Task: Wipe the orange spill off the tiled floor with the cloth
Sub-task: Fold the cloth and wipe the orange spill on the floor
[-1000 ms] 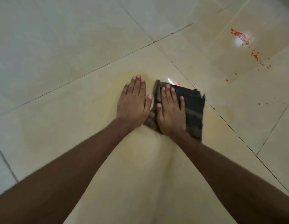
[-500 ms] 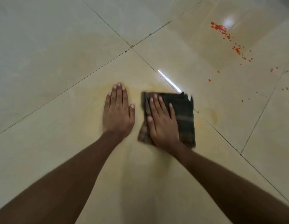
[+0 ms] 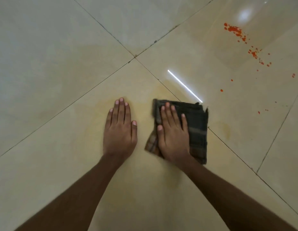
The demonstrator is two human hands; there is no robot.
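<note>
The tiled floor is glossy cream, its dark grout lines crossing just above centre frame. A folded dark cloth lies flat right of centre, with the right hand pressed flat on it. The left hand rests palm-down on bare tile just beside it. Orange spill drops scatter across the upper right, well apart from the cloth.

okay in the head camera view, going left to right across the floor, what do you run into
left hand flat on the tile → right hand pressing the cloth → faint yellow smear → orange spill, scattered drops toward the right edge
</note>
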